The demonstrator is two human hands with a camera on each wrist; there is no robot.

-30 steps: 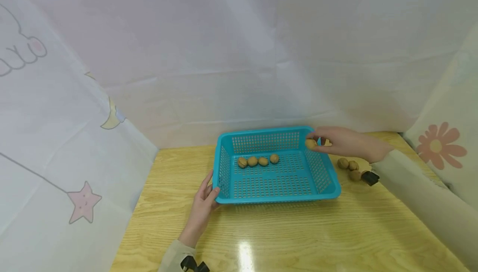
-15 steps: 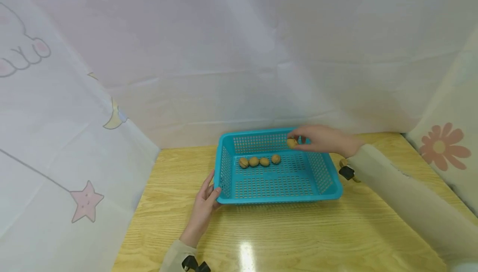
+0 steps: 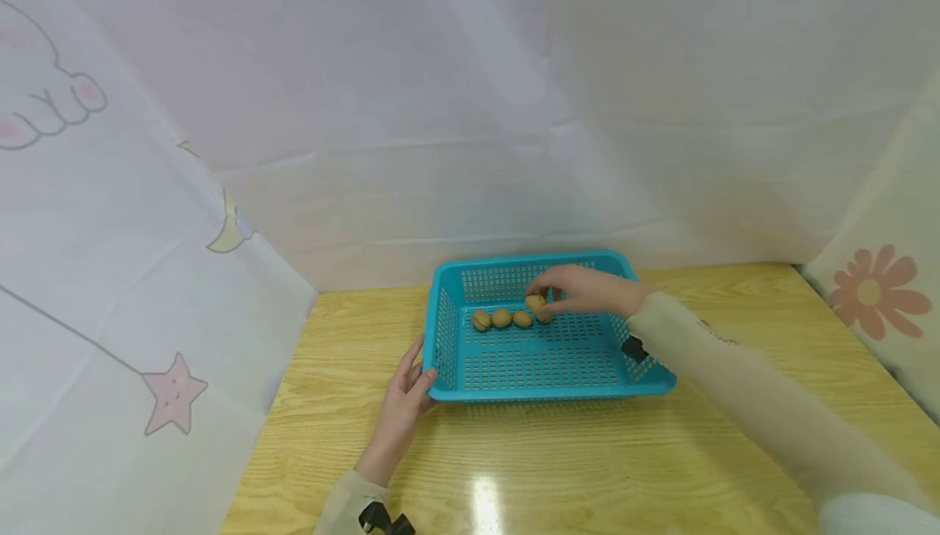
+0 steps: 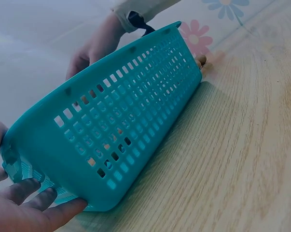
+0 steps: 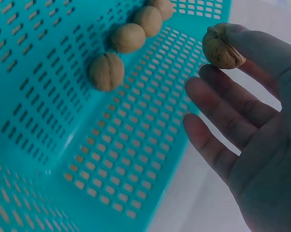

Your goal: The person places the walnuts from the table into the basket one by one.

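fingers (image 3: 549, 276) pinch walnut (image 5: 221, 49) over blue basket (image 3: 551, 395); four walnuts (image 3: 502, 318) inside

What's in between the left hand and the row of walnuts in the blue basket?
The head view shows the basket's left wall between the left hand and the walnuts, then a bit of its bare floor.

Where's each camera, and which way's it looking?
Head: worn there, facing forward-down at the blue rectangular plastic basket; left hand and right hand show.
Left wrist: worn there, facing along the basket's outside; both hands show.
Right wrist: worn there, facing into the basket; right hand shows.
Head and right wrist share round brown walnuts.
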